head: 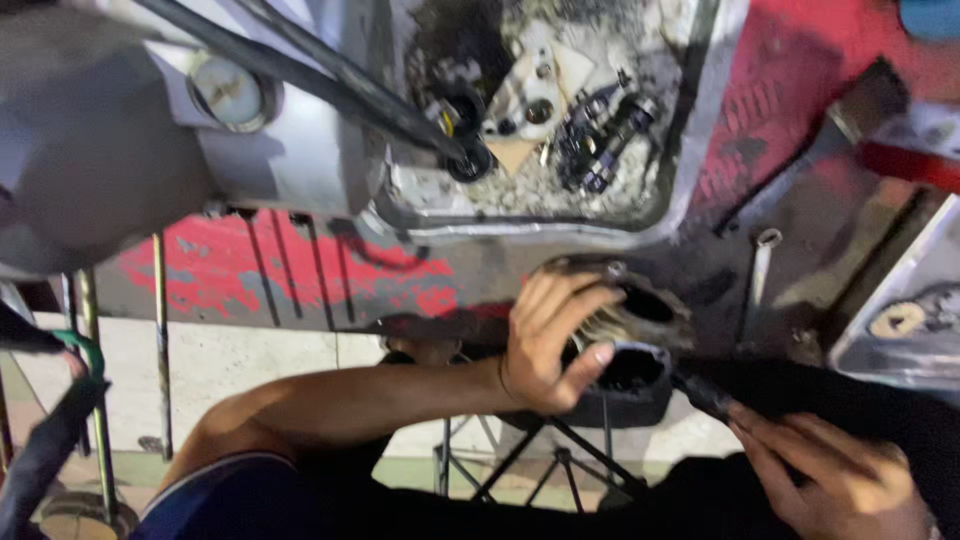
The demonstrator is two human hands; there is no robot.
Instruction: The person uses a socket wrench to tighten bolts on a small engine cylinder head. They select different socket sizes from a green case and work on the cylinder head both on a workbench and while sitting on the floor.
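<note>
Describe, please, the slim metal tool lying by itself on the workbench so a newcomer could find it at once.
Start at the red, worn workbench and the grimy metal tray of small parts. Right of the tray's lower corner, above the right hand, lies a wrench. It is slim, silvery and ring-ended, unlike the dark round housing that the left hand grips.

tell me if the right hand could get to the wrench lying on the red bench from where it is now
Probably yes. The right hand rests on the dark part at lower right, and the wrench lies in the open above it with nothing lying over it, though the hand would have to let go first.
</note>
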